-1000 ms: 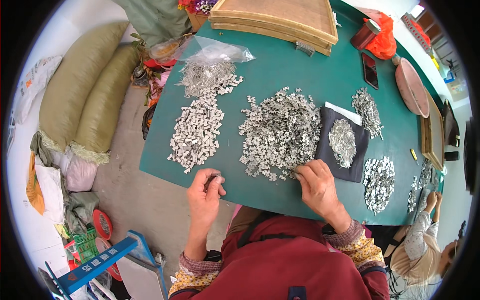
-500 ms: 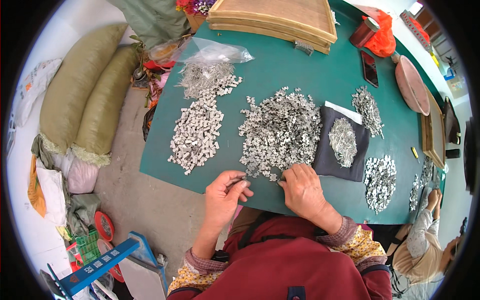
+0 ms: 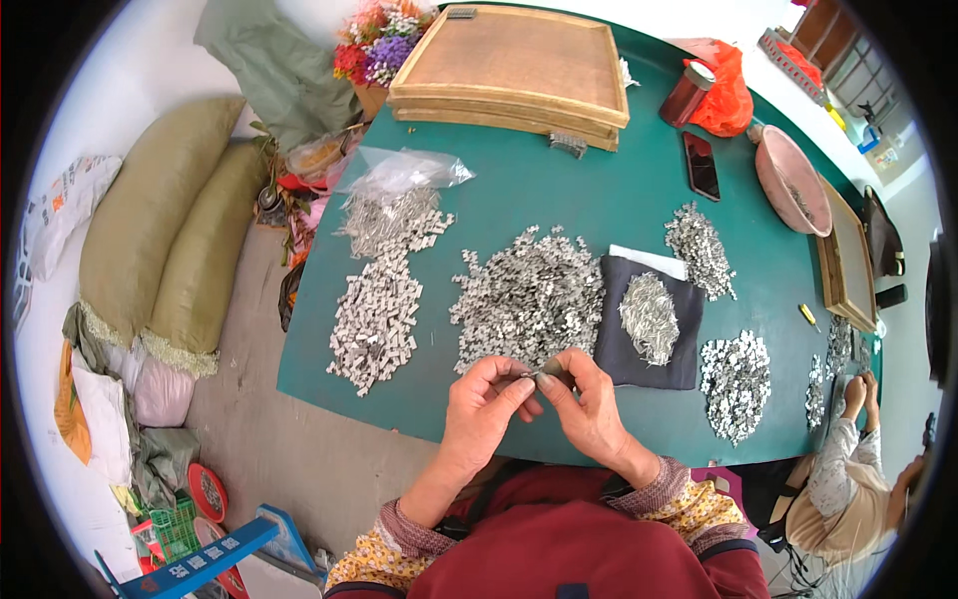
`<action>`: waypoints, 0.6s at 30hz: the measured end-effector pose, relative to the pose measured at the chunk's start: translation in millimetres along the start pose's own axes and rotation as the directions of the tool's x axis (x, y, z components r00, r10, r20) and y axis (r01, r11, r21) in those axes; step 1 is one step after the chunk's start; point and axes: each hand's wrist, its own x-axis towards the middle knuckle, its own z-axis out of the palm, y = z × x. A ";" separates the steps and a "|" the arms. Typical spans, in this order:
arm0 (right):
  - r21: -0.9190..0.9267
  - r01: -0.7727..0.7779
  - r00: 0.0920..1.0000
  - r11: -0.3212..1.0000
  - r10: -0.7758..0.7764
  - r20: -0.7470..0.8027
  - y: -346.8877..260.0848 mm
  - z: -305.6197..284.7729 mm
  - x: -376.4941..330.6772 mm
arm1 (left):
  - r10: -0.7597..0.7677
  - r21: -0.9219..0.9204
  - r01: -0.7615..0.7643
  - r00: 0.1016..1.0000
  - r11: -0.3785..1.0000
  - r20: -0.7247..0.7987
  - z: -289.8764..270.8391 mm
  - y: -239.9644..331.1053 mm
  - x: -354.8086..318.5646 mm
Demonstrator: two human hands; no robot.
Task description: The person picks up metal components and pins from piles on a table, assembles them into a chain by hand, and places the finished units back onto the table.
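One tiny dark metal piece [image 3: 528,375], was pinched between the fingers of the bare left hand [image 3: 479,407] and right hand [image 3: 591,411], beside a silvery metal-parts heap [image 3: 529,295], on a green surface [image 3: 559,190].

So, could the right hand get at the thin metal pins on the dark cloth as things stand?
Probably yes: the thin metal pins lie uncovered on the dark cloth, a little beyond the right hand, and nothing stands between. That hand is close against the left hand, though.
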 end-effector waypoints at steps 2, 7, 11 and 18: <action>0.000 0.004 1.000 1.000 -0.004 -0.014 -3.6 -6.2 -0.2 | 0.002 0.003 -0.002 1.000 1.000 0.009 7.5 1.4 3.7; -0.045 0.047 0.997 0.998 -0.050 -0.061 3.4 -15.4 -6.5 | -0.014 0.035 0.014 1.000 0.999 0.022 20.7 -1.1 6.3; -0.070 0.099 0.990 0.993 -0.105 -0.090 10.3 -17.7 -11.5 | -0.044 0.066 0.044 0.999 0.997 -0.002 28.1 -4.9 5.3; -0.158 0.215 0.971 0.964 -0.228 -0.072 13.2 -18.9 -11.0 | -0.033 0.103 0.032 0.999 0.994 0.010 27.4 -3.5 3.7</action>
